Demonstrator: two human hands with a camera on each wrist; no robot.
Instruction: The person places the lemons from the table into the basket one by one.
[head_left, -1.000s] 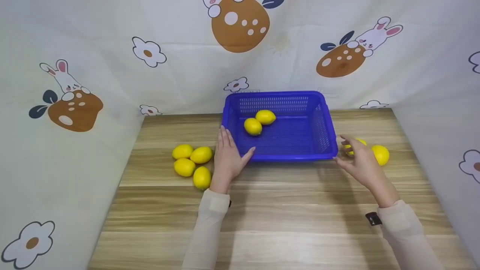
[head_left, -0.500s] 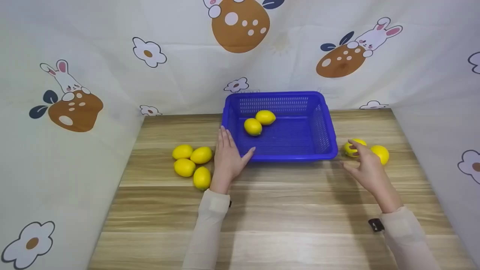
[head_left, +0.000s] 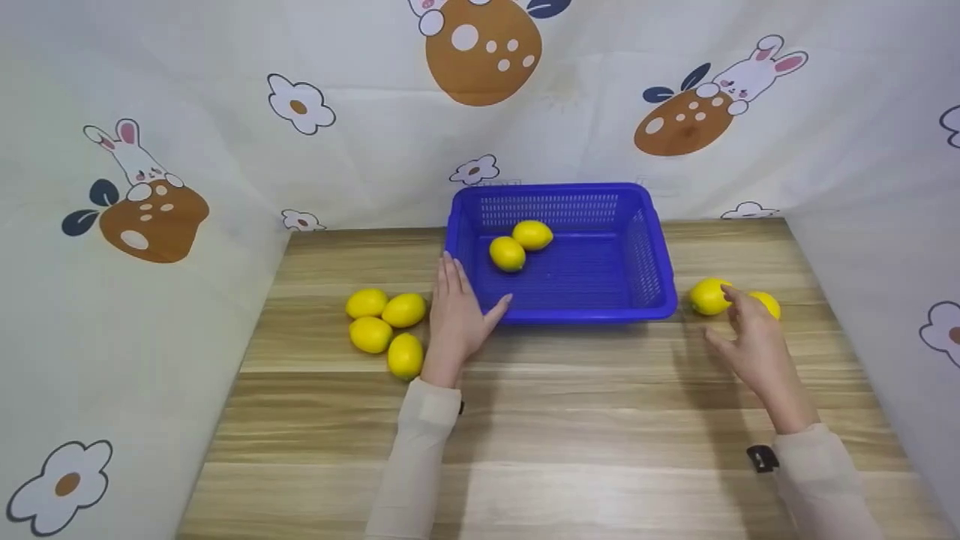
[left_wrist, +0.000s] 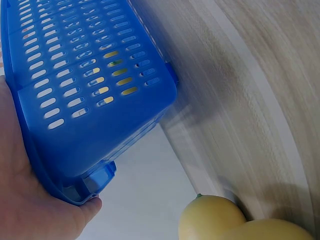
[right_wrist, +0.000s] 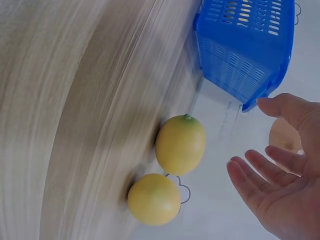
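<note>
A blue plastic basket (head_left: pixel 570 316) stands on the table with two lemons (head_left: pixel 508 254) inside. My left hand (head_left: pixel 456 315) rests at its front left corner, fingers straight along the left rim and thumb spread over the front rim. In the left wrist view, that hand (left_wrist: pixel 30 200) lies against the rim of the basket (left_wrist: pixel 95 120). My right hand (head_left: pixel 761 349) holds nothing; its fingers are spread and loosely bent over the right side of the table. Nearest to it are two lemons, one on the left (head_left: pixel 709 297) and one partly hidden behind the hand (head_left: pixel 768 303).
Several lemons (head_left: pixel 370 334) lie grouped on the wooden table (head_left: pixel 570 450) left of my left hand. White cloth (head_left: pixel 367 172) printed with rabbits and flowers walls the table at the back and both sides.
My right hand has moved right and slightly toward me, away from the basket's front right corner, uncovering the nearer lemon. The left hand and the basket have kept their places.
</note>
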